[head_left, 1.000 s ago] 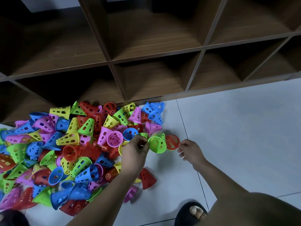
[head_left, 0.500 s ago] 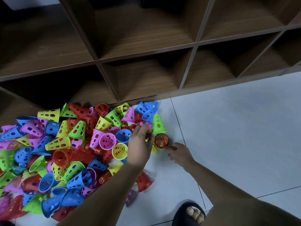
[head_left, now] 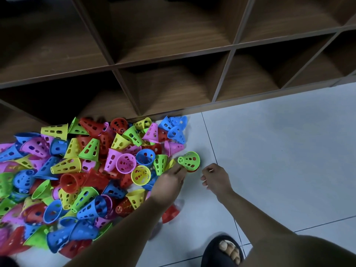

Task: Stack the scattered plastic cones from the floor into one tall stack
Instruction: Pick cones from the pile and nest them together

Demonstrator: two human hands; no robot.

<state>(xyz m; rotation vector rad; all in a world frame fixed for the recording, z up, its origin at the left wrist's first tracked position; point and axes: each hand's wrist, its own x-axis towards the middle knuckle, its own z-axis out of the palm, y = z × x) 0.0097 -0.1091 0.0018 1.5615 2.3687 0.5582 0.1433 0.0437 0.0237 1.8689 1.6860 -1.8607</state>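
Left fingers [head_left: 178,169] touching green cone [head_left: 189,160], right hand [head_left: 216,178] near, apart

Open tile to the right; cones and shelving close off the left and the top.

Taken from the green cone [head_left: 189,160], which stands over a red one at the heap's edge: bare floor [head_left: 279,151] runs free from 1 to 4 o'clock. The shelf unit [head_left: 173,60] bars 12 o'clock with its bottom edge. The heap of cones [head_left: 77,170] fills 7 through 11 o'clock, packed against one another. The left hand [head_left: 169,182] blocks 7 o'clock, its blurred fingers reaching the cone's rim. The right hand [head_left: 215,179] sits at 4 o'clock, near but apart, with a strip of tile between. A sandalled foot [head_left: 225,251] stands toward 5 o'clock, well apart. A lone red cone [head_left: 170,213] lies at 6 o'clock beside the left forearm.
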